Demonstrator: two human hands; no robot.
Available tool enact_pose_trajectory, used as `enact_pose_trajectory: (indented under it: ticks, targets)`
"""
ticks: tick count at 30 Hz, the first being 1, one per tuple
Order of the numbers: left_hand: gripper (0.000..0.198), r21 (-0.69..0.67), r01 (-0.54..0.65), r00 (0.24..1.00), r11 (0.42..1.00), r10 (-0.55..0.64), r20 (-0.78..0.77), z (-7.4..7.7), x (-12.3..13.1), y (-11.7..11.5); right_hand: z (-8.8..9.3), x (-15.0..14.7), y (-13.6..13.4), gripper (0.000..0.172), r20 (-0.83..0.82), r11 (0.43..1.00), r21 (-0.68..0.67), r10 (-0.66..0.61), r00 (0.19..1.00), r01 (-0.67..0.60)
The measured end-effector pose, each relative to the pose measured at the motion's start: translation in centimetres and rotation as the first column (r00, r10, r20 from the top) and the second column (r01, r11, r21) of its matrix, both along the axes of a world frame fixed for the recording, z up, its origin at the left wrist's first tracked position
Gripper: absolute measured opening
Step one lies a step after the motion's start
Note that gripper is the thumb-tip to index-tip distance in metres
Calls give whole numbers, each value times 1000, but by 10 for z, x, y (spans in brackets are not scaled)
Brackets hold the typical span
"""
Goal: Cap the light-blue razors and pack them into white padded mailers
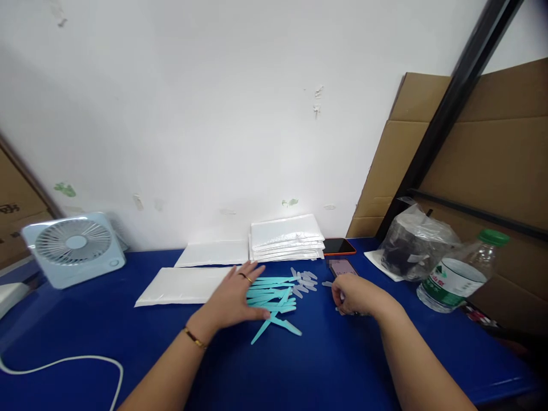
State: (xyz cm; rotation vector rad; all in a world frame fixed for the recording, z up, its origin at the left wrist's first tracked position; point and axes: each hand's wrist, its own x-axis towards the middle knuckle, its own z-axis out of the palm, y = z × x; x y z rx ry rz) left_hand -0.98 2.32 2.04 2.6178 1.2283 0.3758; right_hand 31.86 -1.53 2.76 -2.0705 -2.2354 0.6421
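My left hand (233, 294) lies with its fingers spread, touching the left end of a loose pile of slim teal sticks (268, 297) that look like eyebrow razors. Two of them cross at the front of the pile. Beside its right end are several small translucent caps (305, 281). My right hand (357, 294) is closed low over the table, fingers curled and pinched together; what they hold is hidden, though a pale bit shows under them. One more translucent cap (327, 283) lies just left of that hand. Behind it, partly covered, is a phone with a lit screen (341, 266).
White padded envelopes (286, 234) are stacked against the wall, with a flat one (180, 285) left of my hand. A dark phone (338, 246) lies behind. A fan (75, 248) stands left; a bagged dark object (413, 242) and plastic bottle (460, 274) stand right. A white cable (85, 358) curves front left.
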Motion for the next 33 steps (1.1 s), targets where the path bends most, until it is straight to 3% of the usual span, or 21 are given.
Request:
enact_pose_trajectory:
  ticks: [3,7,10,12,18,21,24,27,30,33]
  targets:
    - [107,-72,129,989,989,-133,-61,-11,27,-8,-3,-9,2,8,-73,995,32,94,993,-92]
    - [90,-130,154,985,980,-162,-60,-20,36,-18,2,-15,5,2,-262,972,155,213,941,-177]
    - [84,-157,161,984,974,-172,-54,-20,38,-34,3,-22,13,9,-371,916,396,218,903,-59]
    - [83,-169,162,984,972,-173,-52,-20,42,-47,-3,-30,21,13,-436,879,476,202,877,34]
    - [86,-191,143,986,971,-157,-59,-18,49,-71,-35,-60,35,16,-507,910,410,287,813,-66]
    - [72,-175,156,987,972,-162,-17,-8,45,-66,-38,-67,31,17,-543,922,368,317,777,-118]
    - [45,-93,53,998,994,-49,46,-2,38,-48,-32,-65,24,19,-643,938,318,323,695,-142]
    - [28,-46,-36,998,998,38,50,-5,32,-27,-24,-56,23,20,-703,940,338,287,650,-49]
    - [20,-83,-3,1000,997,6,31,-12,28,-13,-19,-45,28,21,-754,931,358,247,609,66]
    - [16,-95,22,1000,995,-21,7,-18,25,-9,-22,-42,32,24,-851,951,289,203,484,110]
